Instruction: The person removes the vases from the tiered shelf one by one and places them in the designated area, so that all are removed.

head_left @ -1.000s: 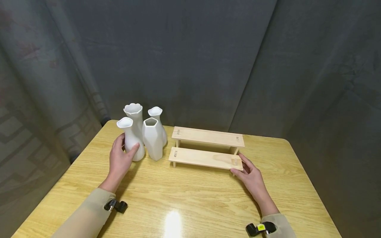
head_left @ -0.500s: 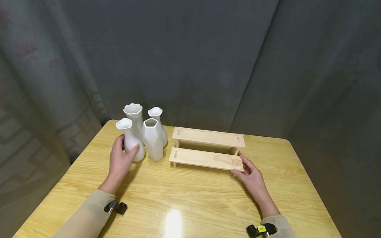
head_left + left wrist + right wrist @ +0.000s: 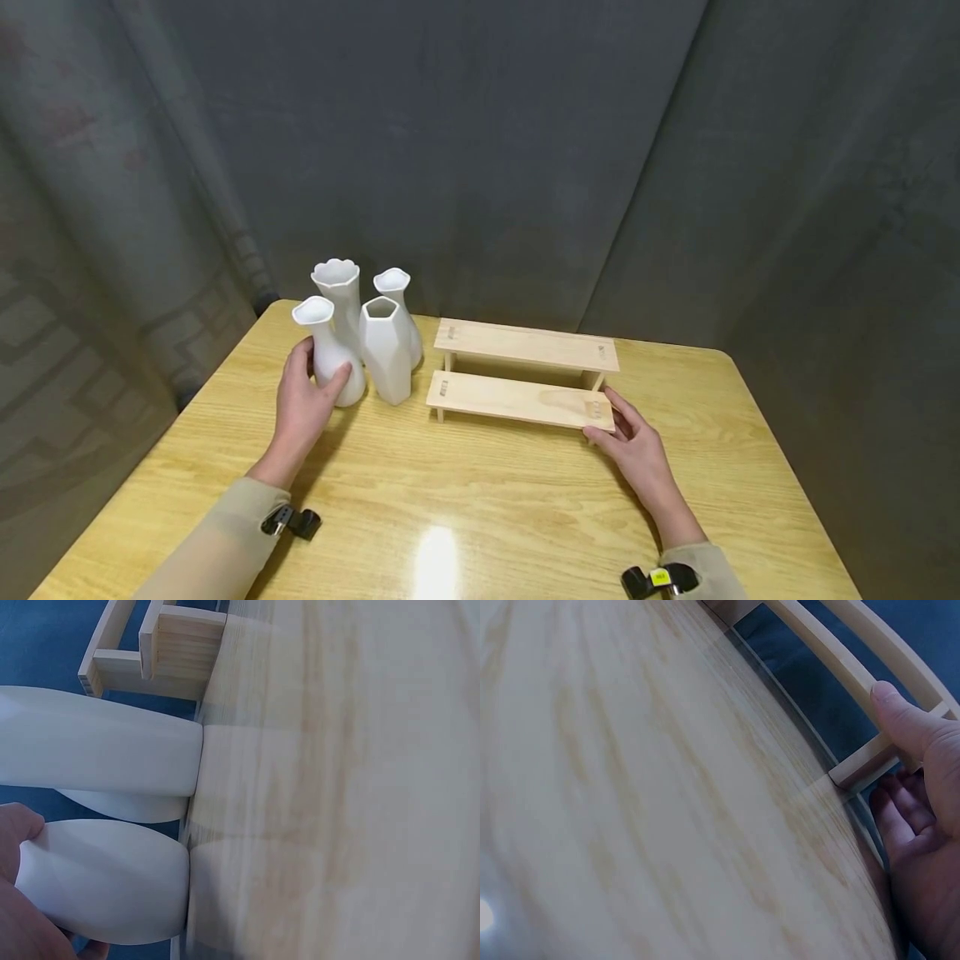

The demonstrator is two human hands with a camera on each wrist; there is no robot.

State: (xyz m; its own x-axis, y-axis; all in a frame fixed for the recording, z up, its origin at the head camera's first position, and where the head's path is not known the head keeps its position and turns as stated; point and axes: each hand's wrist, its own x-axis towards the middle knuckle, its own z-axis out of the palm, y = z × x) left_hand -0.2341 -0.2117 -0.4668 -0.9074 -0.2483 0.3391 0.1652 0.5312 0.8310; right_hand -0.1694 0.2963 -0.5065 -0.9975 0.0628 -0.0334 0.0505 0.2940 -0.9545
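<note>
My left hand [image 3: 302, 410] grips the lower body of a white vase [image 3: 327, 350] with a flared, wavy rim, thumb on its near right side. In the left wrist view that vase [image 3: 112, 881] stands with its base on the table. Right beside it is a white faceted vase [image 3: 386, 354] with a five-sided mouth. My right hand [image 3: 636, 450] holds the right end of the lower board of a two-step wooden stand [image 3: 517, 398]. In the right wrist view the thumb [image 3: 889, 701] lies on the board's front edge, and the other fingers curl behind the leg.
Behind the two front vases stand a scalloped-rim vase [image 3: 337, 279] and a slim-necked vase [image 3: 392, 283]. The stand's upper step [image 3: 525, 343] is near the back of the wooden table [image 3: 487, 492]. A grey curtain [image 3: 450, 150] hangs behind.
</note>
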